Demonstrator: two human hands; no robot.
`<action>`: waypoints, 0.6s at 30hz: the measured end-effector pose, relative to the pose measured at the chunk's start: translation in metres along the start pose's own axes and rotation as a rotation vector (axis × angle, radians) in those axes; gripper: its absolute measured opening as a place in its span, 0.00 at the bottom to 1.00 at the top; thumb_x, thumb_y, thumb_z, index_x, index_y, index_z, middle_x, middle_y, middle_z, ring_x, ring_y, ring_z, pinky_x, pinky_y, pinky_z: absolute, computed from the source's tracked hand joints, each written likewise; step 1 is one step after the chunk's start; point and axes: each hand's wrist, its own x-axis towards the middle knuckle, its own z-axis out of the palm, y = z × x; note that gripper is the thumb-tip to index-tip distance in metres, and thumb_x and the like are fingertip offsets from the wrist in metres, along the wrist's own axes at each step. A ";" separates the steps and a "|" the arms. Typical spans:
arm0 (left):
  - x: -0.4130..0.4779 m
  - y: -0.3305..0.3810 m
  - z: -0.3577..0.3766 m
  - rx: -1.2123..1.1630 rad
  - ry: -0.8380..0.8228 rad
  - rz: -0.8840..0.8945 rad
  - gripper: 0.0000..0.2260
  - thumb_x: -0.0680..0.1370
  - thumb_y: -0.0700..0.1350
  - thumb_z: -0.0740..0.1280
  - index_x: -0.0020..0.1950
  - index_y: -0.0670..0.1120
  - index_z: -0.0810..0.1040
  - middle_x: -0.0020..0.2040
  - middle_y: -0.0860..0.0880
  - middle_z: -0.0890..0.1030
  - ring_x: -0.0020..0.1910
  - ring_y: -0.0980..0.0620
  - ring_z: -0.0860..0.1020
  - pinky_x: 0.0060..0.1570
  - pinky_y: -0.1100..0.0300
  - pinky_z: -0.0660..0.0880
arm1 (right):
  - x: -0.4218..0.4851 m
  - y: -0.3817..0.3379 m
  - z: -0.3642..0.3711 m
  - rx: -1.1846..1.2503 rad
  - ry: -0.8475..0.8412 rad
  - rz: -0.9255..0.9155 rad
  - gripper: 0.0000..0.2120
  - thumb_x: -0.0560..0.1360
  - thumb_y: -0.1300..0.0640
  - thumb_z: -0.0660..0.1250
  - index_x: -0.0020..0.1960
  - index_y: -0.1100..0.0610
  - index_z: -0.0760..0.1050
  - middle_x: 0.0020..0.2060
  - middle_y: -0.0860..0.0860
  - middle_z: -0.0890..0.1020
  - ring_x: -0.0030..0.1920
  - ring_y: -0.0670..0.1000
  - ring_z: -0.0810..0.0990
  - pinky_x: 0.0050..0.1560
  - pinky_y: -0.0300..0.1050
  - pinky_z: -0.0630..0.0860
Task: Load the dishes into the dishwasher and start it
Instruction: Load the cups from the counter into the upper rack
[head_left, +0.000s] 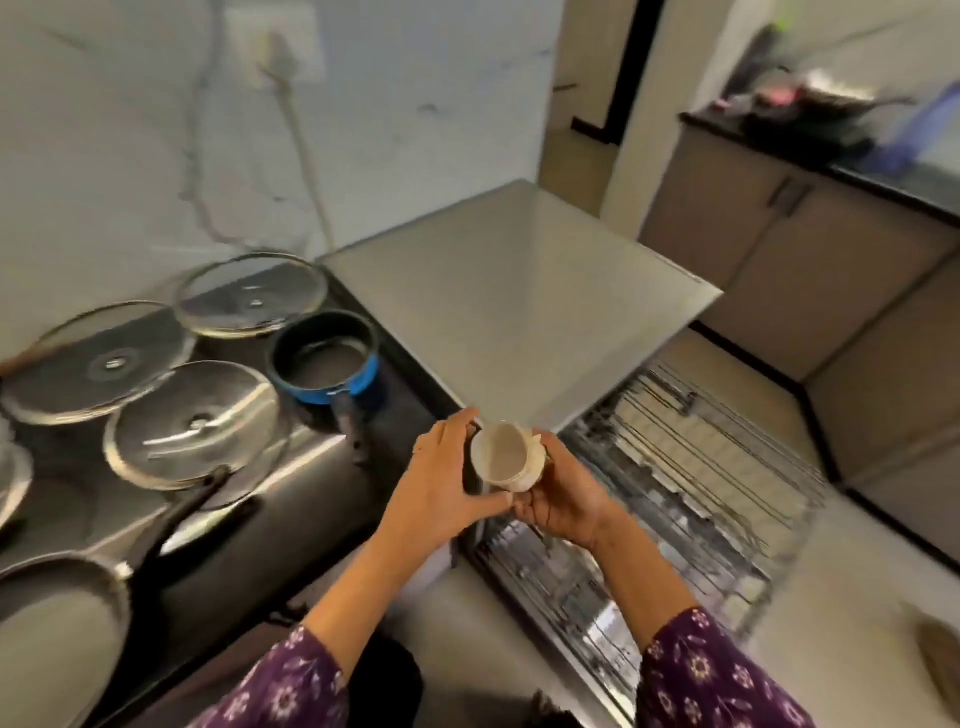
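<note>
A small cream cup (506, 457) lies on its side between both hands, its mouth facing me. My left hand (441, 483) grips its left side with curled fingers. My right hand (563, 501) cups it from below and the right. They hover over the front left corner of the dishwasher's pulled-out wire rack (691, 499). The grey dishwasher top (509, 301) lies just beyond.
On the dark counter at left stand a blue saucepan (324, 364), three glass lids (197, 421) and a pan (57, 629). A cable hangs down the white wall. Beige cabinets and a cluttered black counter (831, 130) are at the right.
</note>
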 end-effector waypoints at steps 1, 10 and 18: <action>0.009 0.004 0.017 0.055 -0.060 0.006 0.40 0.67 0.54 0.76 0.74 0.50 0.60 0.67 0.50 0.68 0.67 0.51 0.65 0.66 0.58 0.62 | -0.012 -0.003 -0.025 0.044 0.059 -0.020 0.23 0.77 0.41 0.58 0.54 0.61 0.77 0.40 0.60 0.81 0.31 0.53 0.80 0.32 0.41 0.79; 0.081 0.009 0.138 0.607 -0.322 0.483 0.21 0.75 0.53 0.67 0.66 0.47 0.74 0.64 0.48 0.75 0.69 0.46 0.67 0.66 0.53 0.66 | -0.086 -0.012 -0.218 -0.070 0.621 -0.191 0.13 0.77 0.55 0.65 0.60 0.58 0.70 0.53 0.59 0.77 0.45 0.55 0.80 0.42 0.47 0.81; 0.128 0.002 0.188 0.844 -0.556 0.661 0.13 0.75 0.47 0.64 0.56 0.45 0.80 0.57 0.49 0.80 0.66 0.48 0.71 0.70 0.53 0.59 | -0.078 0.031 -0.302 -0.953 0.868 -0.080 0.26 0.68 0.56 0.74 0.62 0.53 0.68 0.56 0.53 0.72 0.56 0.57 0.74 0.52 0.48 0.73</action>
